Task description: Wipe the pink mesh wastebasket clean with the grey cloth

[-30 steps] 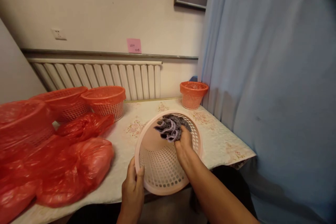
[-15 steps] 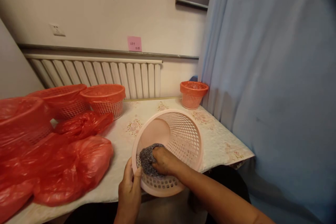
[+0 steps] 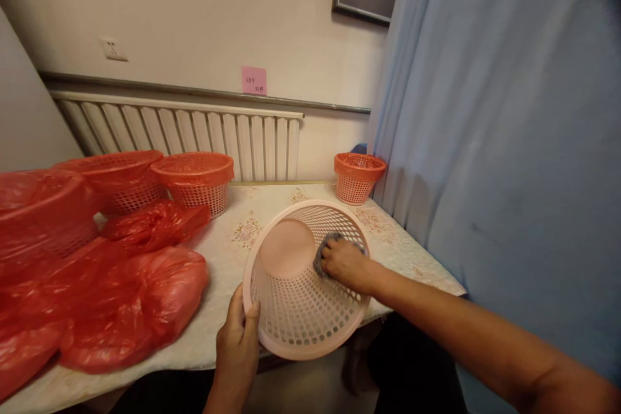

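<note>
A pale pink plastic basket (image 3: pixel 287 249) with latticed walls lies tilted at the table's front edge, its mouth facing me. My left hand (image 3: pixel 239 343) grips the left side of its rim, thumb inside and fingers outside. Inside the basket, my right hand (image 3: pixel 347 263) is closed on a grey cloth (image 3: pixel 321 259) and presses it against the right inner wall. Part of the cloth is hidden under the fingers.
Red plastic bags (image 3: pixel 140 304) heap up on the table's left side. Behind them stand several baskets lined with red bags, one (image 3: pixel 198 187) near the radiator (image 3: pixel 194 136). Another red-lined basket (image 3: pixel 356 184) stands at the back right, beside the blue curtain (image 3: pixel 495 174).
My right hand has moved the cloth from the lower left of the basket's inside across to the right wall. My left hand keeps its hold on the rim.
</note>
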Motion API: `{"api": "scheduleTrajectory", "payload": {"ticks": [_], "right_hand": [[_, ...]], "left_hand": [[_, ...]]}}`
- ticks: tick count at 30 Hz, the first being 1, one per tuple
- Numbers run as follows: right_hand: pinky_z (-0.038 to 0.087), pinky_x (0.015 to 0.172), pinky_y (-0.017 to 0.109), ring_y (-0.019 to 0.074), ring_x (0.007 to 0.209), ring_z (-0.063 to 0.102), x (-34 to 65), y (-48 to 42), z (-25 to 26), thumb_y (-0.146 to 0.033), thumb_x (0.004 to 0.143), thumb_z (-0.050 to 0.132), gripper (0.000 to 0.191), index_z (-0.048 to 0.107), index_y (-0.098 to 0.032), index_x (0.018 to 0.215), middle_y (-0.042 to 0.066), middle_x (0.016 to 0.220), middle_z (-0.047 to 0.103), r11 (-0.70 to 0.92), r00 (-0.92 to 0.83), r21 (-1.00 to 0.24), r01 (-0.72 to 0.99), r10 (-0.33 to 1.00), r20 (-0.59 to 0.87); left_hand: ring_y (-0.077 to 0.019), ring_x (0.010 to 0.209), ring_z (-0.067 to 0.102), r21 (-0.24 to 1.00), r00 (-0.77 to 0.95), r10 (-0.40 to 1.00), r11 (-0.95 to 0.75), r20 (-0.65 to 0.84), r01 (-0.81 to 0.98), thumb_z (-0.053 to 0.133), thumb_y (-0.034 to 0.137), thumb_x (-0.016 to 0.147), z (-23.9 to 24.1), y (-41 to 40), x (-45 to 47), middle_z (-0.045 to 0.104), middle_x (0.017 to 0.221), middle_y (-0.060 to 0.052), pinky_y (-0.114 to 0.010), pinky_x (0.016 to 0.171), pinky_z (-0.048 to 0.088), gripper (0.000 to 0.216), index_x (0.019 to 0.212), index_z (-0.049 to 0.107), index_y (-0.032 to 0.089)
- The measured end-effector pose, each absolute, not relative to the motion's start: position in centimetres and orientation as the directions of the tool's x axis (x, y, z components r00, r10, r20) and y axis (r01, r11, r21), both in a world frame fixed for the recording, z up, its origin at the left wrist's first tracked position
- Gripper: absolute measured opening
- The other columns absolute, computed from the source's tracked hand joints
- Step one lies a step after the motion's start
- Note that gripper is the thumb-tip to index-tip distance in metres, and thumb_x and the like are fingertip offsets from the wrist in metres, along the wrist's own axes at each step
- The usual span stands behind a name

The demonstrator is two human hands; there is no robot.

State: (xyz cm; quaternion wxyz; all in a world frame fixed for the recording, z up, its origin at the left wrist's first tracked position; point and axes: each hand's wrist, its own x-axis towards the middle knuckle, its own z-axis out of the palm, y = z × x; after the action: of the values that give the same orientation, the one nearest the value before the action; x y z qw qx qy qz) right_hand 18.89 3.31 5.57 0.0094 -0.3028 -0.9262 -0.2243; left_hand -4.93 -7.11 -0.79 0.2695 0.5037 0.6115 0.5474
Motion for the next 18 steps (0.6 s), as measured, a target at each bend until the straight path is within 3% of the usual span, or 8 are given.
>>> {"api": "scheduleTrajectory", "payload": {"ticks": [2, 5, 7, 11, 15, 18], "right_hand": [[0.038, 0.07, 0.034, 0.0212, 0.085, 0.049, 19.6, 4.1, 8.5, -0.023, 0.091, 0.048, 0.021, 0.065, -0.017, 0.079, 0.007, 0.085, 0.062, 0.623, -0.775, 0.462, 0.632, 0.53, 0.344], [0.037, 0.079, 0.038, 0.0239, 0.096, 0.046, 20.0, 4.6, 10.6, -0.026, 0.096, 0.038, 0.027, 0.063, -0.016, 0.09, 0.01, 0.097, 0.06, 0.567, -0.721, 0.445, 0.693, 0.529, 0.447], [0.037, 0.081, 0.039, 0.0242, 0.097, 0.046, 20.0, 4.6, 9.8, -0.025, 0.097, 0.036, 0.029, 0.063, -0.016, 0.092, 0.011, 0.098, 0.06, 0.579, -0.696, 0.387, 0.718, 0.591, 0.407], [0.04, 0.079, 0.037, 0.0247, 0.097, 0.05, 18.9, 3.6, 5.2, -0.015, 0.09, 0.041, 0.024, 0.063, -0.015, 0.098, 0.013, 0.097, 0.063, 0.558, -0.579, 0.156, 0.815, 0.795, 0.18], [0.043, 0.069, 0.033, 0.0227, 0.079, 0.059, 15.3, 2.3, 0.2, -0.009, 0.066, 0.062, 0.014, 0.066, -0.017, 0.077, 0.009, 0.081, 0.068, 0.585, -0.588, -0.096, 0.806, 0.809, -0.009], [0.044, 0.066, 0.029, 0.022, 0.075, 0.062, 11.5, 2.7, -1.7, -0.004, 0.053, 0.063, 0.022, 0.066, -0.018, 0.07, 0.005, 0.076, 0.069, 0.544, -0.585, -0.35, 0.762, 0.811, -0.013]], "left_hand": [[-0.0257, 0.096, 0.065, 0.942, -0.349, 0.91, -0.108, 0.222, 0.318, 0.047, 0.045, 0.084, -0.7, -7.1, -4.9, 0.068, 0.111, -0.007, -0.034, 0.077, 0.053, 0.052, 0.128, 0.051, 0.019], [-0.0262, 0.098, 0.064, 0.947, -0.363, 0.906, -0.105, 0.217, 0.305, 0.047, 0.045, 0.084, -0.7, -7.1, -5.0, 0.068, 0.112, -0.008, -0.034, 0.077, 0.053, 0.052, 0.129, 0.05, 0.019], [-0.0265, 0.101, 0.063, 0.95, -0.364, 0.907, -0.104, 0.213, 0.296, 0.046, 0.046, 0.084, -0.7, -7.2, -5.0, 0.066, 0.115, -0.008, -0.034, 0.078, 0.053, 0.053, 0.13, 0.049, 0.019], [-0.0267, 0.108, 0.061, 0.946, -0.34, 0.921, -0.079, 0.19, 0.314, 0.043, 0.048, 0.086, -0.9, -7.2, -4.7, 0.063, 0.123, -0.009, -0.036, 0.085, 0.05, 0.054, 0.132, 0.046, 0.02], [-0.026, 0.112, 0.059, 0.934, -0.323, 0.926, -0.078, 0.198, 0.348, 0.041, 0.048, 0.087, -1.1, -7.1, -4.1, 0.062, 0.125, -0.008, -0.037, 0.091, 0.048, 0.053, 0.134, 0.044, 0.021], [-0.0255, 0.109, 0.061, 0.924, -0.282, 0.936, -0.095, 0.21, 0.371, 0.04, 0.047, 0.088, -1.4, -7.3, -4.0, 0.065, 0.121, -0.008, -0.035, 0.088, 0.05, 0.053, 0.133, 0.044, 0.02]]}}
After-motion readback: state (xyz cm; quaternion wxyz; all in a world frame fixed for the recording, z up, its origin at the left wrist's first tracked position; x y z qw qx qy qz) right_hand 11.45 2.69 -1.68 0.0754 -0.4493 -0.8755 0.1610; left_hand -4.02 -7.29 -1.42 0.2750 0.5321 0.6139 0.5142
